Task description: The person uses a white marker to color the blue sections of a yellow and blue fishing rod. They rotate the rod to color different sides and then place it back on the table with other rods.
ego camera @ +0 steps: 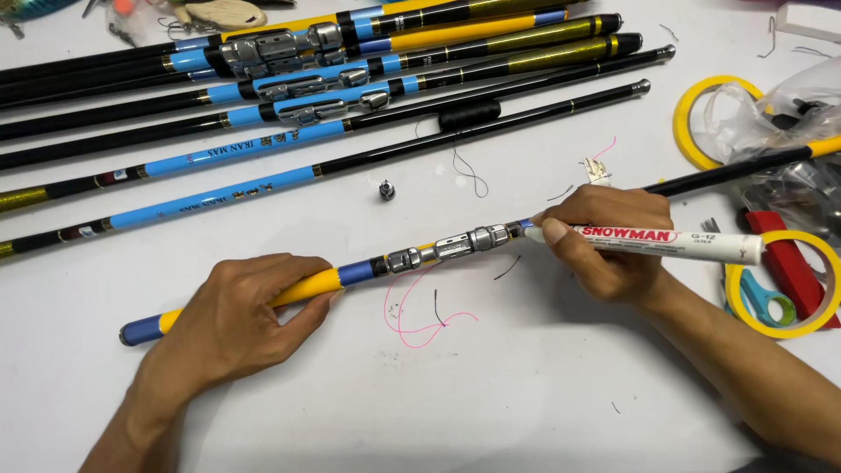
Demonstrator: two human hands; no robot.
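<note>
Two hands on one fishing rod [412,257] | rod's long axis runs lower-left to upper-right across white table [526,385] | left hand [241,320] wraps yellow grip | right hand [604,241] pinches white marker [666,243] (tip at reel seat [451,248]), nearer it.

Beyond the grip, a bundle of black, blue and yellow rods [289,83] lies slantwise on the white table [526,394]. Pink thread [412,320] curls just below it (with dark snippets nearby). Yellow tape rolls [784,328] sit well right.
</note>
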